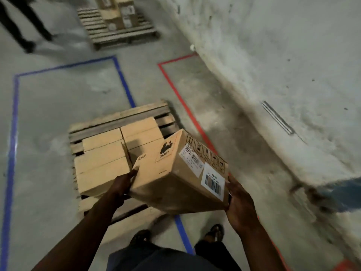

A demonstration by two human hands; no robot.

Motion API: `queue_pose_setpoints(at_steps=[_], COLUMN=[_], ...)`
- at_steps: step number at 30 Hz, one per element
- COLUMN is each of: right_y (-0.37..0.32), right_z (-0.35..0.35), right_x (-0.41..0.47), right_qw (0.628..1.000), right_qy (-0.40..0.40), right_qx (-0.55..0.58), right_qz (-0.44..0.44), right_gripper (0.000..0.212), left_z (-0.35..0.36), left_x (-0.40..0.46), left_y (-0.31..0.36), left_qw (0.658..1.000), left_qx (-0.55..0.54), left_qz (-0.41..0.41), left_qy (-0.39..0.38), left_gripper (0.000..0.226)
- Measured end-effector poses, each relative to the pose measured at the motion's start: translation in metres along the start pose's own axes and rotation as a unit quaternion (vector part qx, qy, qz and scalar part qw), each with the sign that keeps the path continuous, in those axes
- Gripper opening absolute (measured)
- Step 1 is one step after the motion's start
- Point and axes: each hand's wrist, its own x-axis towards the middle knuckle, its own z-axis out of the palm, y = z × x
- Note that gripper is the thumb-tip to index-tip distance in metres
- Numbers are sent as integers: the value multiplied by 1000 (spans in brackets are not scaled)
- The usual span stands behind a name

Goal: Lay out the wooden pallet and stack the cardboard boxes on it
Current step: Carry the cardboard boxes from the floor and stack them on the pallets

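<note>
Fingers of the left hand and right hand clamp a tilted box, held over the pallet at five o'clock; level it, then lower it beside the stacked boxes.

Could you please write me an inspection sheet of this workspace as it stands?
Surface: grey concrete floor, marked with a blue tape outline and a red tape outline.
Job's things: near pallet on the floor, crossing the blue line, with several cardboard boxes on it; carried box tilted, in the air.
Clutter: nothing seen.
Hands: left hand grips the carried box's left edge; right hand holds its right end.
Cables: nothing seen.
Surroundings: far pallet with boxes; another person's legs; rough wall at right.
</note>
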Motion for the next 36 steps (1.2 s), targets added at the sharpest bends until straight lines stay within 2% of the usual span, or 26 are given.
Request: queue_pose_setpoints(at_steps=[2,6,7,11,17,20,22,26,31,36], right_y=[-30,-80,-92,-120,-140,-152,-164,-170,-172,-166], right_z=[-20,-54,-57,-48,1,18,29,56,82,110], right_x=[26,80,94,146,169,170,176,211,262,338], right_qw=[999,990,986,973,950,937,930,923,899,838], right_qy=[-19,-78,-99,-131,-204,-231,-241,-237,-280,-362], right_qx=[-21,-84,-100,-152,-215,-241,-262,-296,-315,-371], right_qz=[24,76,91,117,102,105,90,68,116,169], right_gripper=[34,42,42,31,26,28,32,52,56,64], left_z=[27,72,79,96,118,137,152,174,200,227], left_x=[-15,-46,-50,-60,-60,-53,-43,-16,-1,14], left_y=[-5,-10,-15,-44,-69,-75,-71,-46,-32,-19], left_qw=[1000,993,991,978,948,931,927,909,881,851], left_qx=[-9,-105,-126,-175,-289,-332,-348,-392,-441,-477], left_qz=[1,1,-14,-44,-74,-81,-80,-97,-103,-135], left_qy=[19,48,51,105,108,129,116,102,135,174], left_gripper=[62,34,33,45,61,67,70,77,81,85])
